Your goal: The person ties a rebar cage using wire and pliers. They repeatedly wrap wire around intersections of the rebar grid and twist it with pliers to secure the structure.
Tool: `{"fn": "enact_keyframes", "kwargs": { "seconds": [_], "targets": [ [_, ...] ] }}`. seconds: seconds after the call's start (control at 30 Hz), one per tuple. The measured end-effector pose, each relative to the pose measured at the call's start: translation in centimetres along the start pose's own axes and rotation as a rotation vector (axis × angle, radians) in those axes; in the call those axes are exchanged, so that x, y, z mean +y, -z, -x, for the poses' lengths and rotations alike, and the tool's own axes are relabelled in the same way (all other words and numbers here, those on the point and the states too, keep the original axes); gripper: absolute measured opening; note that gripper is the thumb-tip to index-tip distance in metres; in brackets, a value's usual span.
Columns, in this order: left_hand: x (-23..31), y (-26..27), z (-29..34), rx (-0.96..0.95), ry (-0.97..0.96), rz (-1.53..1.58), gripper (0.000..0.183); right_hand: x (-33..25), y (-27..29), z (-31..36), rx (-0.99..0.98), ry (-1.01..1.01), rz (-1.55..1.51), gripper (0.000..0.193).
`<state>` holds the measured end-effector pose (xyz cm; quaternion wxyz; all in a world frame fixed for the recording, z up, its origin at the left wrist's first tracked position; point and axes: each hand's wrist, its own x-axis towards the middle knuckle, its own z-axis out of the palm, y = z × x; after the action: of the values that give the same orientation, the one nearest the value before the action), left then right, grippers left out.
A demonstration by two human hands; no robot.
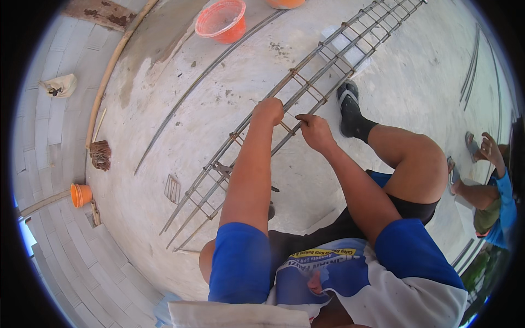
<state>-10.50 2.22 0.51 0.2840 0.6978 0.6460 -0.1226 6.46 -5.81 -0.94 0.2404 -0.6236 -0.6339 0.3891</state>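
A long rebar cage (313, 87) of steel bars and square stirrups runs diagonally from the lower middle to the far upper right. My left hand (268, 112) is closed in a fist round its left bar at a stirrup. Just to the right, my right hand (317, 132) is curled at the right bar, one fingertip reaching over the cage; whatever its fingers hold is hidden. Pincers (221, 169) rest across the cage's near part, partly covered by my left forearm.
Small bent stirrups (172, 189) lie left of the cage's near end. A loose steel bar (188, 97) curves along the floor. A red-orange tub (223, 24) stands far off, an orange bucket (81, 195) by the left wall. Another person's hand (490, 148) shows at right.
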Motion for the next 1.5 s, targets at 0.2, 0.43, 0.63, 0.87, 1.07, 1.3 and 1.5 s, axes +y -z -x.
{"fn": "enact_keyframes", "kwargs": {
  "seconds": [0.2, 0.43, 0.63, 0.87, 1.07, 1.3, 1.5],
  "targets": [
    [0.7, 1.0, 1.1, 0.108, -0.017, -0.006, 0.021, -1.5, 0.7, -1.2, -0.071, -0.096, 0.169, 0.026],
    [1.4, 2.8, 3.3, 0.153, 0.164, 0.077, 0.024, -4.2, -1.3, -3.4, -0.263, -0.095, 0.308, 0.021],
    [-0.9, 1.1, 4.2, 0.221, 0.152, 0.275, 0.025, -3.1, -2.2, -4.8, -0.286, -0.023, 0.208, 0.017],
    [-1.0, 0.3, 5.5, 0.267, 0.097, 0.507, 0.031, -1.4, -3.0, -5.8, -0.293, 0.022, 0.132, 0.017],
    [-0.2, -0.9, 6.9, 0.299, 0.17, 0.724, 0.028, -2.2, -2.4, -6.3, -0.383, -0.069, 0.028, 0.021],
    [1.2, -3.3, 9.2, 0.418, 0.191, 0.652, 0.026, -5.1, 0.5, -6.0, -0.407, -0.175, -0.367, 0.02],
    [1.9, -7.6, 8.8, 0.703, 0.113, 0.481, 0.028, -4.1, -0.7, -8.3, -0.513, -0.118, -0.145, 0.019]
  ]
}}
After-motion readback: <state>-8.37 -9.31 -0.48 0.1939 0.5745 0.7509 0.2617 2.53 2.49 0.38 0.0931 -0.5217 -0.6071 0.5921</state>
